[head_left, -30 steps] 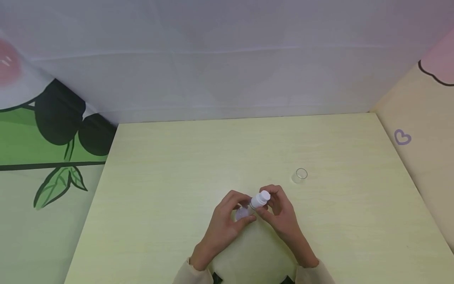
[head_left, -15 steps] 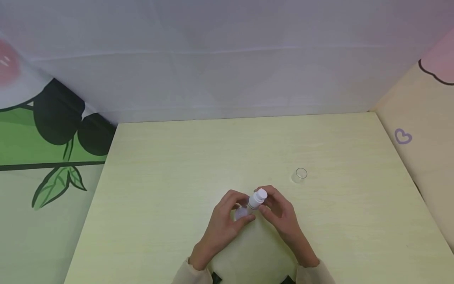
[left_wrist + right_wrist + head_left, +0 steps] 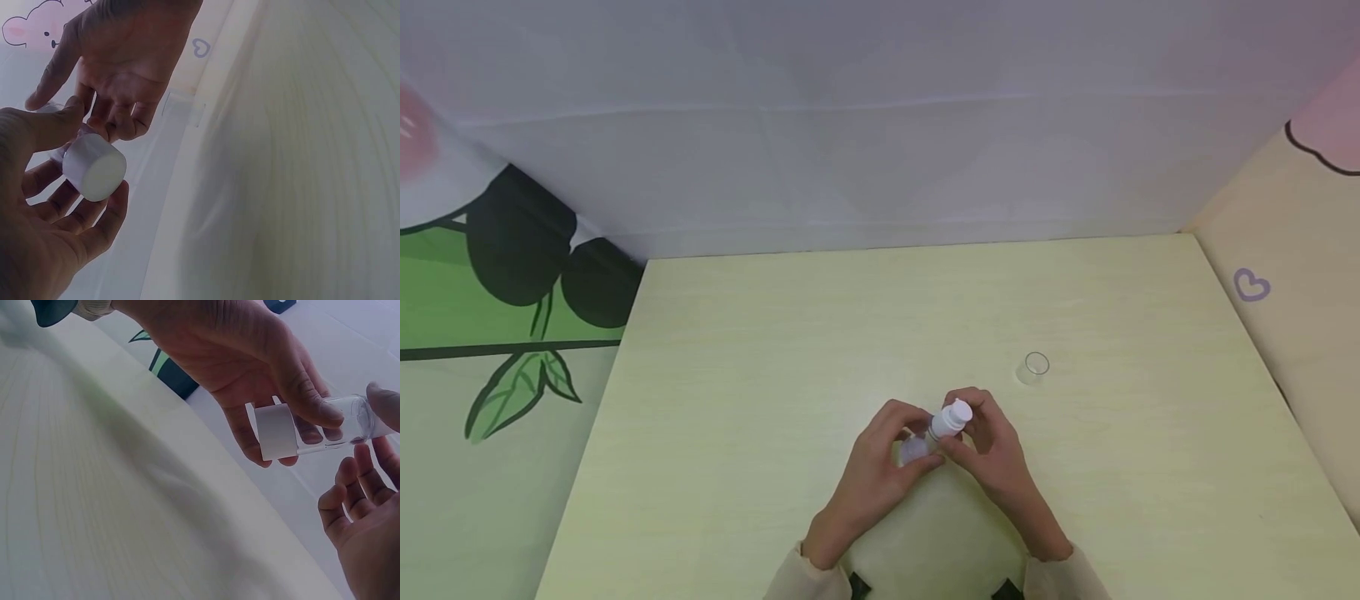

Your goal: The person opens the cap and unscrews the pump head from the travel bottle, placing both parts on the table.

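Over the near middle of the desk (image 3: 760, 375), a tilted bottle (image 3: 943, 425) is gripped by the left hand (image 3: 880, 467), its white top (image 3: 959, 411) pinched by the right hand (image 3: 997, 457); a clear cup (image 3: 1032, 370) is seen farther right.

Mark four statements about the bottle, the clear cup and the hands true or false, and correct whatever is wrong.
1. The left hand holds the bottle. True.
2. The bottle stands upright on the clear cup. False: it is tilted, between the left hand and the right hand.
3. The clear cup is on the table, apart from both hands. True.
4. The bottle's top is black. False: the top is white.
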`<state>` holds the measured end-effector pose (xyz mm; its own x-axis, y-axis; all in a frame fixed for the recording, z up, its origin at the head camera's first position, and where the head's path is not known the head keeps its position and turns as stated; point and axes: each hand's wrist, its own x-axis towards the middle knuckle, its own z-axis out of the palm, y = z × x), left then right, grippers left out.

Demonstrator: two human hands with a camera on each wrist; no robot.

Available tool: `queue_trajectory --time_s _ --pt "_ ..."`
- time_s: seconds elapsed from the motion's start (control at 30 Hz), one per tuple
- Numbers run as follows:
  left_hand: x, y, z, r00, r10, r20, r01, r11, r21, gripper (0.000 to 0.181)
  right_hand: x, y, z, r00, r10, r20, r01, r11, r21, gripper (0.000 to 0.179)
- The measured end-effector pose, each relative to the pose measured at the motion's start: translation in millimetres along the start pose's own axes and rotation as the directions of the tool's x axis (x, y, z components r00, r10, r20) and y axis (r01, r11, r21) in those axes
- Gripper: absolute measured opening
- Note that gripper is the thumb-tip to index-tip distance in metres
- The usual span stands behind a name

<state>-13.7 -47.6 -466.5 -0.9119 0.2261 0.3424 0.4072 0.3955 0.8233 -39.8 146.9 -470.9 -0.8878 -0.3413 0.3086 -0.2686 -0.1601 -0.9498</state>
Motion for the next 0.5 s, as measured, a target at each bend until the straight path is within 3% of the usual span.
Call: queue_trajectory --time_s 0.33,0.5 --pt "0.1 -2.0 -1.8 0.999 0.043 -0.018 -0.043 0.999 0.003 0.044 -0.1 -3.7 0.0 0.999 -0.006 0.042 0.004 0.999 0.035 0.035" --pt "-0.1 -0.4 -3.2 1.000 0.015 -0.018 -0.015 1.000 -0.001 0.046 -0.8 -5.1 0.6 0.999 -0.015 0.049 0.013 0.999 0.042 0.044"
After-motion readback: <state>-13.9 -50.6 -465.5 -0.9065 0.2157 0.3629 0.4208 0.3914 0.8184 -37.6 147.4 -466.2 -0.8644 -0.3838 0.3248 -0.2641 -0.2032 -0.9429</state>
